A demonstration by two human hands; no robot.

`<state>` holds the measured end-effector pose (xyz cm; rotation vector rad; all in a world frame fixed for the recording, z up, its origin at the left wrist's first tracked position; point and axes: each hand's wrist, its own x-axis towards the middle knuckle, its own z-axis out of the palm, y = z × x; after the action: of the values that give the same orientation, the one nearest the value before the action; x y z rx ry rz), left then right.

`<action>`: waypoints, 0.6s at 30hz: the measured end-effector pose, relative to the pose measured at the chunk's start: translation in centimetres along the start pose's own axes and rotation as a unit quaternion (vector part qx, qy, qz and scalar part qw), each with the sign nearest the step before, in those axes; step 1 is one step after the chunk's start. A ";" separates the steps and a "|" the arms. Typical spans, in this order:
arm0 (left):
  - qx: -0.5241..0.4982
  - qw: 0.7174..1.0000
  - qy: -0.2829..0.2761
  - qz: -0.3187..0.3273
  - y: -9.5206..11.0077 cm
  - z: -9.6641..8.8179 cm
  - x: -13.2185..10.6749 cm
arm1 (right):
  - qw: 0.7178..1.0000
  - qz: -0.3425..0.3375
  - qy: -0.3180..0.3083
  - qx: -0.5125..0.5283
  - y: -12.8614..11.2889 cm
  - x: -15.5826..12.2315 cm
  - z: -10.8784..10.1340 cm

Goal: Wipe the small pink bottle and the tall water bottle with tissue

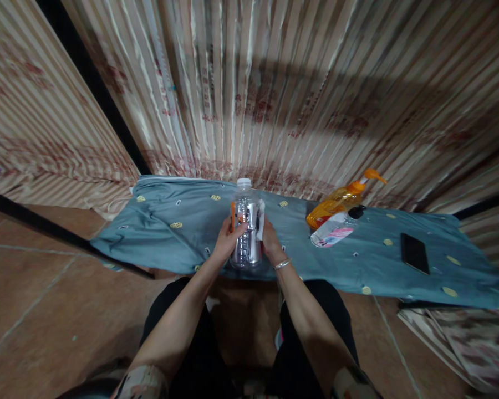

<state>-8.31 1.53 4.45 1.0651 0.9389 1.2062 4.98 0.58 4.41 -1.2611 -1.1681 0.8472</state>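
A large clear plastic bottle point(249, 252) with a white cap stands upright on the blue-green cloth in front of me. Part of an orange label point(233, 213) shows on its left side. My left hand point(228, 238) is wrapped round the bottle's left side, thumb across the front. At the right side, my right hand point(271, 238) presses a thin white piece point(260, 220) against the bottle. Whether this is a tissue or a loose part of the label, I cannot tell. Most of my right fingers are hidden behind it.
To the right lie an orange pump bottle point(335, 205) and a clear bottle with a black top point(335, 228), both looking tilted. A black phone point(415, 253) rests farther right on the cloth point(183, 221). Striped curtains point(233, 100) hang behind, beside black poles point(95, 83).
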 end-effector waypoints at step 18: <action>-0.067 0.994 -0.069 -0.045 -0.1 0.8 -1.5 | 0.995 -0.009 -0.078 -0.060 -2.9 8.3 -0.7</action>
<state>-7.72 -0.07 4.60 0.9752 0.7792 1.0905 7.30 7.82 8.81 -1.2975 -1.3711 0.8853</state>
